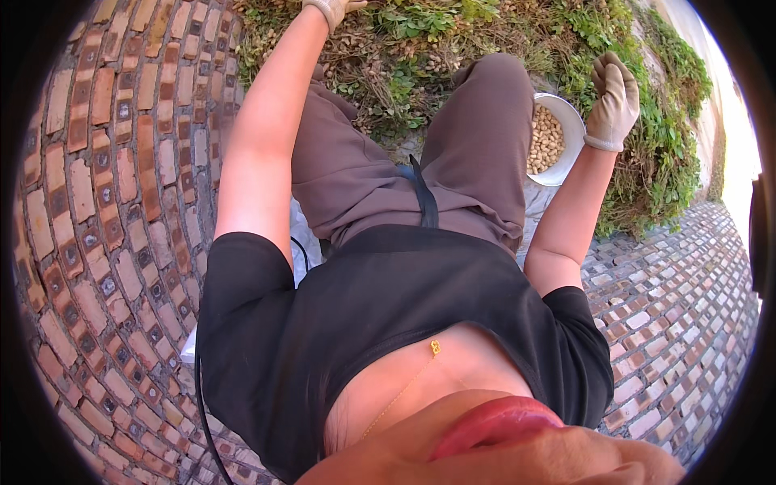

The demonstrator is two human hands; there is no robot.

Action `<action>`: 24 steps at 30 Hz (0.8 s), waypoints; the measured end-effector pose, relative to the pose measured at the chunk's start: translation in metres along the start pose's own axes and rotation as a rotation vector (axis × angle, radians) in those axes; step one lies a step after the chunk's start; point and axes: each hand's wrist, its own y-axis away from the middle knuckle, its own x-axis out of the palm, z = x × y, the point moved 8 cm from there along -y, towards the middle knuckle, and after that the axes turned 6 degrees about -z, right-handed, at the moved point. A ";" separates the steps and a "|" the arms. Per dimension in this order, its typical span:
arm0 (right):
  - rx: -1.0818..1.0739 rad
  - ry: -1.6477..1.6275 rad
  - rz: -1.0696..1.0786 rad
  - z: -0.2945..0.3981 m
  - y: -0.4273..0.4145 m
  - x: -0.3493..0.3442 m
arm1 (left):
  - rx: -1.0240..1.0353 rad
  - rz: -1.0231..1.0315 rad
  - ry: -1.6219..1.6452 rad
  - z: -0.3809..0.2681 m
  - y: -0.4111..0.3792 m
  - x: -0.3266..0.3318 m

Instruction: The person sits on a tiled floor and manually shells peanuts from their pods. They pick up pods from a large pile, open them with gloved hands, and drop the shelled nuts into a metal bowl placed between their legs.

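Note:
My left hand (337,8), in a beige work glove, is at the top edge over pulled peanut plants (418,66). Most of its fingers are cut off by the frame, so its grip does not show. In a matching glove, my right hand (612,103) is raised just right of a white plastic bucket (573,145). Its fingers are bent and close together, and whether anything is between them is hidden. Loose unshelled peanuts (545,139) lie inside the bucket, beside my right knee. Clusters of pods still hang on the heaped plants before me.
More leafy plants (648,170) are piled to the right of the bucket. Brick paving (121,212) runs along my left and continues on the right. A black cable (203,412) passes down my left side. Pale sheeting (306,236) shows beside my left hip.

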 end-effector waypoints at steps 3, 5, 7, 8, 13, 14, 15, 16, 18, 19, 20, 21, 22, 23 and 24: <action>-0.061 0.030 0.272 0.008 0.016 0.094 | -0.033 -0.110 0.110 0.033 -0.002 -0.038; -0.039 0.147 0.496 -0.012 0.041 0.166 | -0.010 -0.196 0.226 0.056 -0.010 -0.075; -0.013 0.172 0.766 -0.070 0.067 0.232 | -0.004 -0.140 0.342 0.075 -0.032 -0.101; 0.168 0.299 0.765 -0.116 0.079 0.240 | 0.028 -0.131 0.394 0.055 -0.021 -0.070; 0.083 1.263 1.249 -0.298 0.184 0.289 | 0.219 -0.108 0.483 -0.010 0.016 -0.070; 0.144 1.325 1.271 -0.313 0.202 0.295 | 0.219 -0.105 0.511 -0.020 0.024 -0.078; 0.217 1.380 1.248 -0.337 0.215 0.296 | 0.227 -0.119 0.555 -0.028 0.026 -0.087; 0.295 1.442 1.203 -0.344 0.225 0.298 | 0.225 -0.138 0.602 -0.030 0.026 -0.097; 0.413 1.592 1.137 -0.360 0.237 0.297 | 0.239 -0.169 0.677 -0.036 0.032 -0.108; 0.401 1.648 1.119 -0.370 0.239 0.294 | 0.236 -0.168 0.673 -0.035 0.031 -0.108; 0.385 1.702 1.093 -0.383 0.239 0.286 | 0.231 -0.174 0.647 -0.035 0.030 -0.105; 0.370 1.754 1.064 -0.394 0.236 0.277 | 0.225 -0.176 0.621 -0.036 0.028 -0.102; 0.400 1.745 1.140 -0.405 0.238 0.273 | 0.209 -0.177 0.605 -0.035 0.028 -0.103; 0.375 1.689 1.219 -0.411 0.237 0.271 | 0.212 -0.174 0.609 -0.032 0.024 -0.104; 0.333 1.616 1.173 -0.407 0.233 0.270 | 0.212 -0.193 0.599 -0.032 0.023 -0.109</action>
